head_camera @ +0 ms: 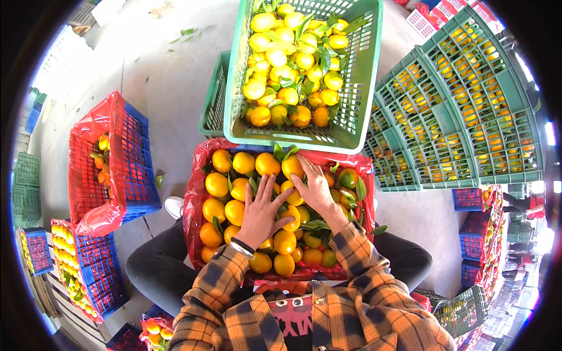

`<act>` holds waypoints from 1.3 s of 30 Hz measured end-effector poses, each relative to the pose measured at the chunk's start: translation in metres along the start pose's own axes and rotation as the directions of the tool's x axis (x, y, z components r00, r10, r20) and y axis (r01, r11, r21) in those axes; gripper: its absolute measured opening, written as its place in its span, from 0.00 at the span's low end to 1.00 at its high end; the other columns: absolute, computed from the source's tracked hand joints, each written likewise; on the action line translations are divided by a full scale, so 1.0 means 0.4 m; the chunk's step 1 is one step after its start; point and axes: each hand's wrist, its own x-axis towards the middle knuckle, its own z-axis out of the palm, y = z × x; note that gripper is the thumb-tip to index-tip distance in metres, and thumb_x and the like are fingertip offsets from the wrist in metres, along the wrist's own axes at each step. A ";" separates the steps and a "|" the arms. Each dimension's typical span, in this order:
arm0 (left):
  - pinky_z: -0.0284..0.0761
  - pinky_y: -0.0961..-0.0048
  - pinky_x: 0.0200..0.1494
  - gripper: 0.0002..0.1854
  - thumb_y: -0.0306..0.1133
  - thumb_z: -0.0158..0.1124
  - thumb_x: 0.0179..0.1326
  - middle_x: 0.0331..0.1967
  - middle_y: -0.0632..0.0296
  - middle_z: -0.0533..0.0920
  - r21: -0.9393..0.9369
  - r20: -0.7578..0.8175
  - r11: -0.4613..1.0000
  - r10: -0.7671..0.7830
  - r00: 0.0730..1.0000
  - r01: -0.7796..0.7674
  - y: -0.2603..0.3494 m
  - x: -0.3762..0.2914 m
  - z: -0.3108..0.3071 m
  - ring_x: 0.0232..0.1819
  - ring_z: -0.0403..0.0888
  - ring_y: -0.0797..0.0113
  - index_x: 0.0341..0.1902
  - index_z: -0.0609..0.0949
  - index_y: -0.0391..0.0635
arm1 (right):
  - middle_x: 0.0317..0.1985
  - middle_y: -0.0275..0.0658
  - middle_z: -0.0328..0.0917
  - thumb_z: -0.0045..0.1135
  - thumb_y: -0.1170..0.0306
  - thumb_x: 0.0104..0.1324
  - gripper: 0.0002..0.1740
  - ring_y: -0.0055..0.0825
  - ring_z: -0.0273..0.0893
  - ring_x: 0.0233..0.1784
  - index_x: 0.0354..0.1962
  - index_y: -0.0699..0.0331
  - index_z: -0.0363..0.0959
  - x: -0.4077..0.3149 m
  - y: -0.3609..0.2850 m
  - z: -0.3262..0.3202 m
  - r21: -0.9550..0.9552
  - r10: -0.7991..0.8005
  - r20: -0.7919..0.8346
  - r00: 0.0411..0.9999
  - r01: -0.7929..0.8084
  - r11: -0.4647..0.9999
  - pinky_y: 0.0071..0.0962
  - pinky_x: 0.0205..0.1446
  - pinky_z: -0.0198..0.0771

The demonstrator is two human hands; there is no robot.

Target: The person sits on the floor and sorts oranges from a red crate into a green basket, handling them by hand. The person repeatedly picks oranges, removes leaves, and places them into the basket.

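Before me a crate lined with red plastic film [190, 206] holds oranges, with larger ones in rows on the left and smaller, greener ones with leaves on the right. My left hand [263, 213] lies palm down over the middle of these rows, fingers spread and touching several fruits. Beside it, my right hand [317, 188] has thumb and fingertips around an orange [291, 167] in the far row. A green leaf [284, 152] sticks up behind that fruit. Just beyond, a tilted green plastic crate [296, 141] contains loose leafy oranges [287, 95].
Stacked green crates [443, 118] of oranges rise at the right. To the left, a blue crate [139, 162] with red lining holds some fruit; another fruit-filled blue crate [99, 267] is nearer. Loose leaves [189, 32] lie on the concrete floor [169, 87].
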 end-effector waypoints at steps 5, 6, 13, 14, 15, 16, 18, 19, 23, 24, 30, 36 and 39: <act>0.42 0.32 0.76 0.39 0.58 0.68 0.60 0.79 0.44 0.57 -0.009 0.018 1.000 -0.015 1.000 0.015 0.006 -0.005 0.000 0.82 0.49 0.46 0.75 0.70 0.64 | 0.59 0.57 0.76 0.68 0.65 0.66 0.38 0.56 0.77 0.60 0.67 0.68 0.59 -0.019 0.000 0.022 0.005 0.241 0.029 0.970 -0.241 0.970 0.44 0.61 0.74; 0.42 0.32 0.76 0.39 0.59 0.67 0.60 0.79 0.44 0.58 -0.008 0.018 1.000 -0.011 1.000 0.011 0.007 -0.004 -0.004 0.82 0.49 0.45 0.74 0.70 0.64 | 0.55 0.56 0.78 0.71 0.63 0.64 0.38 0.57 0.78 0.58 0.65 0.67 0.60 -0.013 0.001 0.030 0.027 0.234 -0.064 0.970 -0.232 0.972 0.44 0.59 0.76; 0.50 0.41 0.74 0.36 0.49 0.67 0.64 0.74 0.46 0.66 -0.167 -0.075 0.974 -0.165 0.983 0.151 0.008 0.037 -0.011 0.78 0.58 0.46 0.73 0.70 0.51 | 0.52 0.46 0.80 0.69 0.59 0.64 0.29 0.48 0.75 0.58 0.56 0.65 0.73 0.008 -0.021 0.053 -0.264 0.075 -0.017 0.997 -0.077 0.962 0.44 0.60 0.72; 0.50 0.43 0.75 0.36 0.49 0.65 0.65 0.75 0.47 0.66 -0.180 -0.146 0.973 -0.172 0.974 0.145 0.014 0.057 -0.015 0.79 0.58 0.47 0.73 0.68 0.49 | 0.52 0.46 0.80 0.68 0.58 0.64 0.29 0.48 0.75 0.57 0.57 0.65 0.73 0.016 -0.028 0.042 -0.371 0.039 0.034 0.999 -0.023 0.928 0.45 0.59 0.72; 0.49 0.44 0.76 0.35 0.48 0.64 0.66 0.75 0.48 0.65 -0.192 -0.218 0.971 -0.181 0.959 0.139 0.022 0.080 -0.021 0.79 0.57 0.49 0.73 0.67 0.47 | 0.52 0.45 0.80 0.67 0.57 0.65 0.29 0.47 0.76 0.56 0.57 0.64 0.73 0.028 -0.033 0.038 -0.470 0.006 0.089 0.996 0.037 0.882 0.46 0.58 0.72; 0.45 0.43 0.78 0.35 0.47 0.58 0.70 0.77 0.55 0.63 -0.056 -0.161 0.984 -0.176 0.971 0.169 0.043 0.100 -0.031 0.81 0.54 0.54 0.76 0.63 0.48 | 0.53 0.48 0.79 0.65 0.56 0.65 0.30 0.47 0.77 0.55 0.58 0.66 0.72 0.033 -0.038 0.035 -0.546 0.006 0.157 0.988 0.081 0.834 0.47 0.56 0.72; 0.38 0.37 0.79 0.34 0.46 0.55 0.72 0.79 0.65 0.61 0.100 -0.091 0.994 -0.045 0.995 0.054 -0.004 0.119 0.047 0.83 0.51 0.60 0.78 0.61 0.53 | 0.54 0.50 0.79 0.64 0.56 0.65 0.30 0.51 0.79 0.52 0.58 0.68 0.71 0.064 -0.012 0.003 -0.521 0.035 0.343 0.939 0.159 0.838 0.49 0.54 0.73; 0.37 0.35 0.79 0.34 0.46 0.56 0.72 0.79 0.68 0.61 0.089 -0.041 0.995 -0.040 0.998 0.044 -0.018 0.120 0.053 0.82 0.51 0.60 0.78 0.61 0.55 | 0.54 0.52 0.79 0.63 0.56 0.65 0.30 0.53 0.80 0.51 0.58 0.69 0.71 0.088 -0.005 -0.013 -0.497 0.047 0.439 0.897 0.199 0.845 0.50 0.52 0.74; 0.38 0.32 0.78 0.35 0.45 0.60 0.70 0.78 0.67 0.63 0.039 -0.090 0.998 -0.040 0.995 0.044 -0.020 0.117 0.067 0.81 0.55 0.60 0.77 0.62 0.55 | 0.32 0.50 0.83 0.55 0.60 0.64 0.15 0.51 0.84 0.37 0.37 0.63 0.81 0.239 0.046 -0.116 -0.403 0.033 0.636 0.771 0.295 0.866 0.49 0.43 0.79; 0.38 0.32 0.78 0.35 0.44 0.61 0.69 0.77 0.67 0.63 0.050 -0.083 0.996 -0.075 0.994 0.079 -0.031 0.095 0.054 0.81 0.56 0.59 0.77 0.62 0.54 | 0.30 0.54 0.83 0.55 0.65 0.63 0.12 0.49 0.86 0.32 0.30 0.64 0.83 0.296 -0.073 -0.148 -0.479 0.143 0.497 0.856 0.133 0.867 0.47 0.38 0.83; 0.45 0.30 0.75 0.36 0.43 0.67 0.64 0.72 0.64 0.68 0.020 -0.084 0.999 -0.039 0.996 0.041 -0.003 0.129 0.037 0.78 0.60 0.55 0.73 0.66 0.51 | 0.46 0.56 0.84 0.54 0.46 0.66 0.29 0.51 0.84 0.49 0.44 0.65 0.83 0.545 0.239 -0.003 -0.566 0.391 0.163 0.906 -0.239 0.789 0.45 0.52 0.79; 0.54 0.31 0.70 0.31 0.45 0.66 0.66 0.63 0.59 0.77 -0.448 -0.114 0.884 -0.205 0.972 0.134 -0.067 0.167 0.006 0.68 0.72 0.52 0.70 0.70 0.50 | 0.46 0.51 0.86 0.67 0.50 0.56 0.33 0.41 0.85 0.50 0.48 0.71 0.82 0.566 0.254 0.028 -0.178 0.607 0.228 0.762 -0.580 0.795 0.38 0.53 0.79; 0.58 0.45 0.70 0.29 0.33 0.69 0.64 0.61 0.55 0.80 -0.409 -0.300 0.909 -0.222 0.928 0.085 -0.030 0.074 -0.079 0.65 0.76 0.49 0.68 0.73 0.45 | 0.43 0.37 0.86 0.70 0.57 0.60 0.26 0.27 0.84 0.46 0.51 0.65 0.81 0.442 0.136 -0.128 0.487 0.363 0.226 0.904 -0.427 0.762 0.28 0.49 0.78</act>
